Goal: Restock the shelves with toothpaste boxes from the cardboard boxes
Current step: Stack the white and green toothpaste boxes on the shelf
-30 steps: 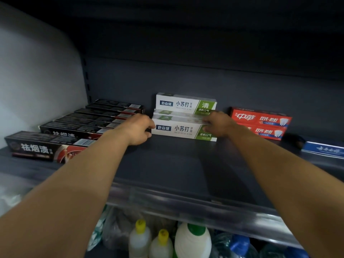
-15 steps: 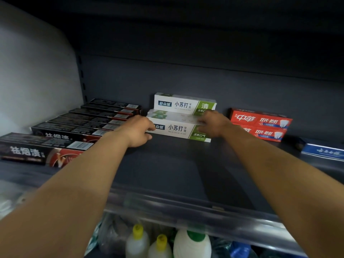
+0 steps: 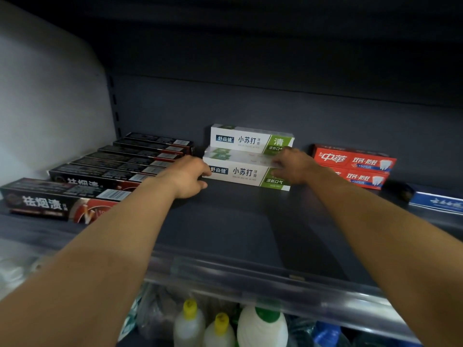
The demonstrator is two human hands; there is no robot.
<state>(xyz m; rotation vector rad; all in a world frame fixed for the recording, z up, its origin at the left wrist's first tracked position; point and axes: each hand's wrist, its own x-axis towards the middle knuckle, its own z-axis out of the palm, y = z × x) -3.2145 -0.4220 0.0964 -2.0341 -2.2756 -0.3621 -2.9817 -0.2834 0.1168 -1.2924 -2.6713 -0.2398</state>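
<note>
Squaring stock, head view: left hand (image 3: 189, 175) clasped the left end of the front white-green toothpaste box (image 3: 246, 175), right hand (image 3: 292, 166) pinched its right end. Box lay on the shelf (image 3: 225, 229), mid-row, before a matching rear box (image 3: 250, 139), between black boxes (image 3: 105, 171) and red boxes (image 3: 355, 164). Judged step: aligning. Next: let go, fetch more.

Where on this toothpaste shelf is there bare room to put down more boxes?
The widest bare patch is the dark shelf in front of the white-green boxes, out to the clear front rail. A narrower gap separates them from the red boxes. The black boxes crowd the left side.
</note>
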